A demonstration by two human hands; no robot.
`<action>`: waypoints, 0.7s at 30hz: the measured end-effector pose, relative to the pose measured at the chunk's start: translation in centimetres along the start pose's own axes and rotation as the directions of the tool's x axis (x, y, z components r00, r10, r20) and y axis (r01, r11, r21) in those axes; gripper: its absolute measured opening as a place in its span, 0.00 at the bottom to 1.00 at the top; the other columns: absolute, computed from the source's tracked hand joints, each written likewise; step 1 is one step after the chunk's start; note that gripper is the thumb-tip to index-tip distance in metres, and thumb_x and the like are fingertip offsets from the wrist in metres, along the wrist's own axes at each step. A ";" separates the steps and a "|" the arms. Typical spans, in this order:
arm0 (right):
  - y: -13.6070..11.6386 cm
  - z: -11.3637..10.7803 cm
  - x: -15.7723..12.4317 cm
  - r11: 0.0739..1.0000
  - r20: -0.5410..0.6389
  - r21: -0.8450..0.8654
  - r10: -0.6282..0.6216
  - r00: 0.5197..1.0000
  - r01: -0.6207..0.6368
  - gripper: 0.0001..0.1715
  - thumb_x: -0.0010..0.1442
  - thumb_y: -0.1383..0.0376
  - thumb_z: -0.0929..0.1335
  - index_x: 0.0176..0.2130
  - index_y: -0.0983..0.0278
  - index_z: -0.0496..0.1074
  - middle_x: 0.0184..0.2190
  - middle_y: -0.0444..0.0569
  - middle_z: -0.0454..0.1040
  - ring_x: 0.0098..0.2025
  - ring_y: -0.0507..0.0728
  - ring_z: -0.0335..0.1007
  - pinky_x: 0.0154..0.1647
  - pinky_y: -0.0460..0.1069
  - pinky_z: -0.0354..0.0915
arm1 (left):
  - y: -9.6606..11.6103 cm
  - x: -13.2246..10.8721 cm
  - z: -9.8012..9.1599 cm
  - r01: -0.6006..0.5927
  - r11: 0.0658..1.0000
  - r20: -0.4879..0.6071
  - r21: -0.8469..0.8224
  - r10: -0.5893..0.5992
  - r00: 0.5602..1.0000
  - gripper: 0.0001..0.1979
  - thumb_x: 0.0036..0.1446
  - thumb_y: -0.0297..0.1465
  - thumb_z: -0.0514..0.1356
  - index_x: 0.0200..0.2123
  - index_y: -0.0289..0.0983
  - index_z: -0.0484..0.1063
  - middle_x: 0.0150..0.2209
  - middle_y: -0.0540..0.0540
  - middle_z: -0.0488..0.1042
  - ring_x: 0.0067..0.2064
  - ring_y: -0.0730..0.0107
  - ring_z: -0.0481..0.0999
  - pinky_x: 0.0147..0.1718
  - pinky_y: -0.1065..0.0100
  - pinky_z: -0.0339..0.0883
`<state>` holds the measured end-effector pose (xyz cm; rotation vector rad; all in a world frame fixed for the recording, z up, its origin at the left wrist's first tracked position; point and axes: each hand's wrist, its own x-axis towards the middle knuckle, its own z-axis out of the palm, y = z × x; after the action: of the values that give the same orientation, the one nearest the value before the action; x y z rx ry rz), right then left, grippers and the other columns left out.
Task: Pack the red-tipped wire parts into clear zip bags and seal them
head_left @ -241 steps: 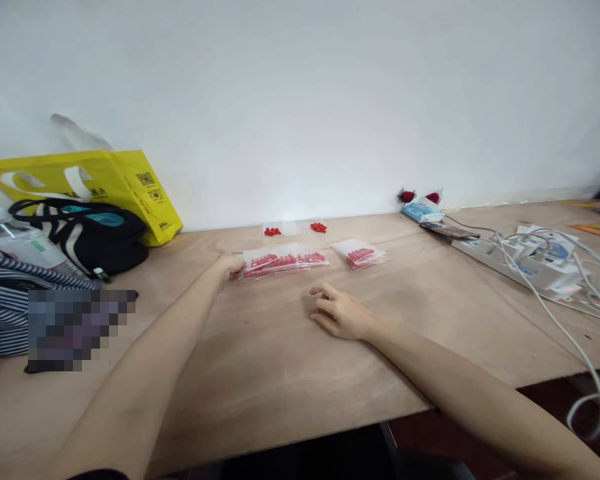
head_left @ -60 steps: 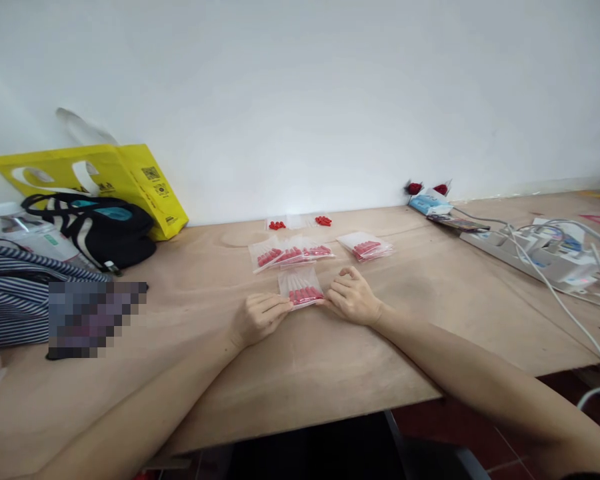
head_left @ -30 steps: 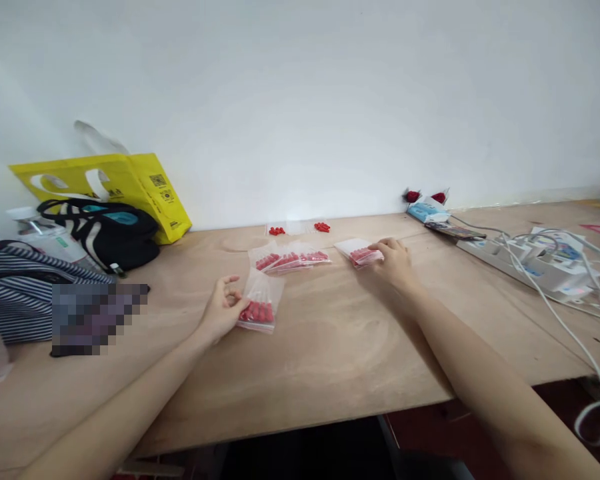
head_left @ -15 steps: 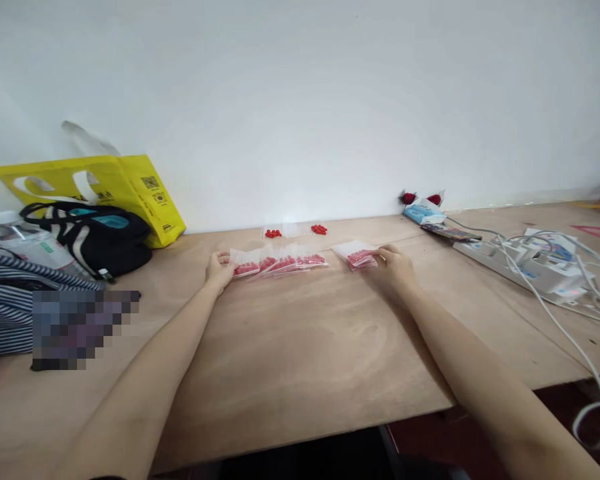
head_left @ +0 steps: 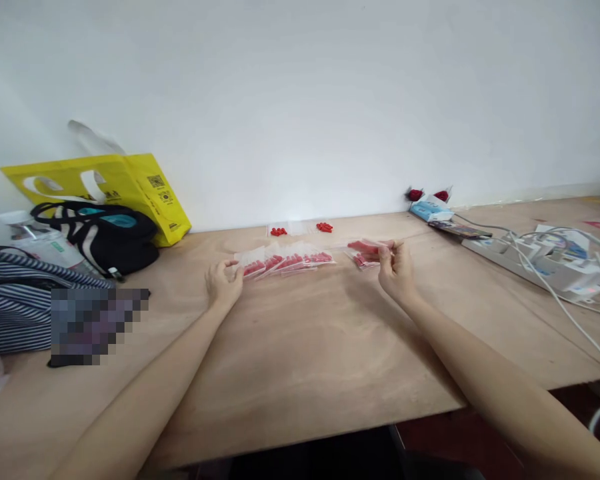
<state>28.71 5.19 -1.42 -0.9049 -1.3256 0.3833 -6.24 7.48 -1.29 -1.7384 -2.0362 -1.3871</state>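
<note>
Small clear plastic bags [head_left: 283,262] with red, capsule-like pieces in them lie overlapped in a row on the wooden table. At the row's left end, my left hand [head_left: 223,285] rests with curved fingers slightly apart, touching or very close to the end bag. My right hand [head_left: 396,268] pinches one small plastic bag [head_left: 364,246] of red pieces between thumb and fingers, raised a little. Beneath it lies a stack of similar bags [head_left: 364,260], partly hidden. Two small heaps of red pieces, a left heap [head_left: 279,232] and a right heap [head_left: 325,227], sit near the wall.
On the left stand a yellow bag [head_left: 167,200], a black bag [head_left: 110,237] and a striped cloth item [head_left: 20,300]. A blue packet [head_left: 431,210] and red artificial flowers [head_left: 416,195] are at the back right. White power strips [head_left: 545,263] with trailing cables lie farther right.
My right hand has lifted one bag slightly off the stack and turned its wrist. My left hand stays by the row's left end. The view has shifted a little.
</note>
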 end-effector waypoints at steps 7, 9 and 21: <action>-3.0 3.1 -5.0 0.967 0.392 -0.046 -0.214 0.895 0.252 0.06 0.62 0.62 0.57 0.34 0.61 0.58 0.35 0.50 0.71 0.36 0.52 0.71 0.35 0.48 0.66 | 2.5 -3.8 -2.3 -0.568 0.805 0.089 -0.172 0.587 0.805 0.06 0.54 0.31 0.53 0.30 0.36 0.68 0.32 0.45 0.69 0.39 0.64 0.69 0.41 0.63 0.62; -3.1 3.5 -5.5 0.941 0.460 -0.057 -0.272 0.845 0.334 0.05 0.62 0.64 0.57 0.35 0.61 0.59 0.35 0.51 0.71 0.39 0.53 0.70 0.37 0.48 0.66 | 3.1 -4.3 -2.7 -0.606 0.755 0.120 -0.251 0.646 0.754 0.05 0.54 0.30 0.54 0.31 0.36 0.68 0.33 0.45 0.68 0.40 0.65 0.69 0.41 0.63 0.64; -2.1 4.2 -5.2 0.828 0.698 -0.099 -0.338 0.631 0.553 0.07 0.58 0.65 0.63 0.38 0.61 0.68 0.38 0.49 0.70 0.37 0.51 0.68 0.36 0.45 0.64 | 5.8 -7.4 -2.8 -0.706 0.527 0.273 -0.473 0.850 0.450 0.07 0.54 0.28 0.56 0.39 0.37 0.68 0.38 0.44 0.72 0.40 0.70 0.73 0.38 0.70 0.69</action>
<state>23.02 1.65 -3.39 -0.6525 -2.2715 0.0816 -0.20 -0.30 -1.04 -2.8492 -0.7661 -0.9770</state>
